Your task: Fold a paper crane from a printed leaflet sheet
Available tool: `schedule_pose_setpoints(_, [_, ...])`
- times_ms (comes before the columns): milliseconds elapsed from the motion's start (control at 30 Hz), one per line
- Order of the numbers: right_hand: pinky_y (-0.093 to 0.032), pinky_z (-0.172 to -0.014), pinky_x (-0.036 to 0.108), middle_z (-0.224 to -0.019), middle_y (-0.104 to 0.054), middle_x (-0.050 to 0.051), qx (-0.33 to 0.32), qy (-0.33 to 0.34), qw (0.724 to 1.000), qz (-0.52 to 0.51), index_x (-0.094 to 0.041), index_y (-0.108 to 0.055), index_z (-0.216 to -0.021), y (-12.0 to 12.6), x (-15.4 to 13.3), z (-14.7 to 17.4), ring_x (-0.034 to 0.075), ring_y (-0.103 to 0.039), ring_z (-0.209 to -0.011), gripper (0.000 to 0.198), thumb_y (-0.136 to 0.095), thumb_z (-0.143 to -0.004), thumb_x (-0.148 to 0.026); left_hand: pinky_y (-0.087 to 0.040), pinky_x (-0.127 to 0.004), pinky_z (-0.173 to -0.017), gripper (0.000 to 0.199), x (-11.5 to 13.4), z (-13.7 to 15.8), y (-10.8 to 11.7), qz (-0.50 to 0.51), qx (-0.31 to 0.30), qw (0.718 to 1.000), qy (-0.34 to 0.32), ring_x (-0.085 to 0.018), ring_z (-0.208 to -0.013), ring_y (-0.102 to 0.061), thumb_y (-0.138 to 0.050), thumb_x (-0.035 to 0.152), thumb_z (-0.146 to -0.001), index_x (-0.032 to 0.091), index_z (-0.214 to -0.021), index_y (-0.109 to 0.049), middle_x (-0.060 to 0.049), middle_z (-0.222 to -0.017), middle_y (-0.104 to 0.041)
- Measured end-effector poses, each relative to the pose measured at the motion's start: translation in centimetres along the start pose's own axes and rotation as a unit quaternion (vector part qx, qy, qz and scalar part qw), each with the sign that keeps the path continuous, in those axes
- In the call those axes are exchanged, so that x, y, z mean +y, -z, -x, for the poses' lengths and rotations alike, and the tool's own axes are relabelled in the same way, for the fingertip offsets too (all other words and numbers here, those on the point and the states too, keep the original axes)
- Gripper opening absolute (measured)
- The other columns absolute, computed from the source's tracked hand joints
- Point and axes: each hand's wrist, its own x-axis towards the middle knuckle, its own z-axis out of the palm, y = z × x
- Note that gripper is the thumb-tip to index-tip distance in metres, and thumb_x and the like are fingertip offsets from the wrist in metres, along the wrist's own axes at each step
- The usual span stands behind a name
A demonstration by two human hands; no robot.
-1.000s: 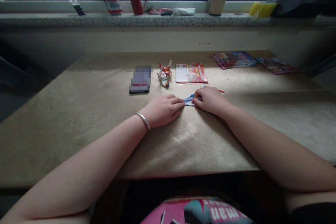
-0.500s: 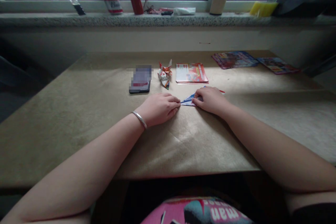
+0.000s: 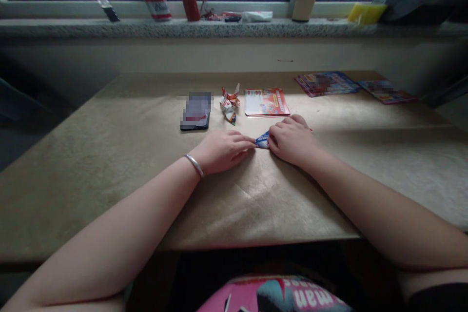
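Note:
A small blue and white piece of folded paper (image 3: 262, 140) lies on the table between my hands. At its pointed left end, the fingertips of my left hand (image 3: 228, 151) are closed together and hold the tip down. My right hand (image 3: 292, 139) is curled over the paper's right part, its thumb and fingers pressed onto it, so most of that side is hidden. Just behind my left hand sits a folded paper figure (image 3: 230, 103) in red, orange and white. A stack of printed sheets (image 3: 266, 102) lies beyond the paper.
A phone (image 3: 196, 111) lies left of the paper figure. Colourful printed cards (image 3: 327, 83) are at the back right, with another pile (image 3: 387, 91) beside them. The stone windowsill (image 3: 219, 29) behind carries a red can (image 3: 154, 0), a red lighter (image 3: 190, 6) and a yellow item (image 3: 366, 12).
My right hand has shifted slightly, its fingers now covering more of the folded paper. My left fingertips have moved a little to the right on the tip.

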Motion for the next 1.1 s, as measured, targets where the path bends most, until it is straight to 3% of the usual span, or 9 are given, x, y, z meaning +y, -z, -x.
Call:
schedule_pose_setpoints(133, [-0.029,-0.093,0.039,-0.095,-0.072,0.011,-0.002,0.028,0.999,-0.029,-0.016,-0.068,-0.089,0.1,-0.9,0.0,0.025,-0.059,-0.093,0.036,-0.041,-0.094,-0.04,-0.055,-0.035,-0.088,0.03,0.2,-0.2,-0.2,-0.007,-0.009,1.0,-0.024,-0.02,-0.102,-0.065,-0.048,0.022,-0.093,0.02,-0.115,-0.068,-0.006,-0.114,-0.071])
schedule_pose_setpoints(400, [-0.033,-0.074,0.034,-0.092,-0.074,0.008,-0.055,-0.023,0.989,-0.139,-0.019,-0.071,-0.088,-1.0,0.0,-1.3,0.024,-0.063,-0.088,0.03,-0.053,-0.087,-0.042,-0.055,-0.033,-0.085,0.031,0.3,-0.1,-0.3,0.0,-0.026,1.0,0.015,-0.019,-0.095,-0.065,-0.047,0.024,-0.094,0.02,-0.116,-0.068,-0.008,-0.108,-0.07])
schedule_pose_setpoints(1100, [-0.036,-0.069,0.031,-0.09,-0.075,0.007,-0.069,-0.03,0.986,-0.147,-0.02,-0.072,-0.084,-0.9,0.0,-1.5,0.022,-0.064,-0.085,0.029,-0.053,-0.086,-0.043,-0.053,-0.031,-0.079,0.03,1.1,-0.6,-0.2,-0.05,-0.028,0.998,0.015,-0.018,-0.088,-0.064,-0.045,0.024,-0.095,0.017,-0.11,-0.07,-0.009,-0.099,-0.069])
